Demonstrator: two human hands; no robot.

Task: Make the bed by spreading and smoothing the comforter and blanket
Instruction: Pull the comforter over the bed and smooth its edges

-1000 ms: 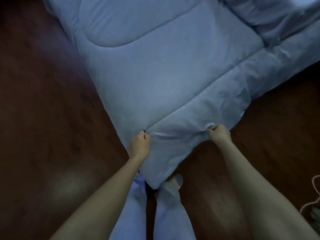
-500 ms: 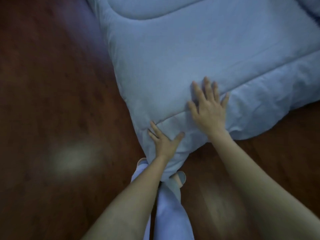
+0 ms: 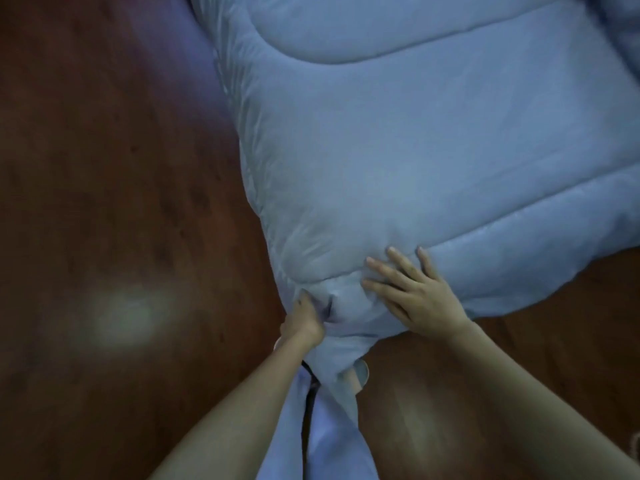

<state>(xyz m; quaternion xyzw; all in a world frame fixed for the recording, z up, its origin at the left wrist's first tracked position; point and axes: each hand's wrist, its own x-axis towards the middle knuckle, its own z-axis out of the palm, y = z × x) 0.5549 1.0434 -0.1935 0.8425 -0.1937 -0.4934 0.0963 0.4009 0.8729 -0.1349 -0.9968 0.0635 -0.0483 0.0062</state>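
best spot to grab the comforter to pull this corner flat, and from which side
Grip the comforter by its flat stitched border strip at the near corner, coming in from the floor side below the edge. The border is thin and already bunches easily where the left hand pinches it, whereas the puffy quilted panels are too thick to pinch. The right hand lies flat, open, pressing the border.
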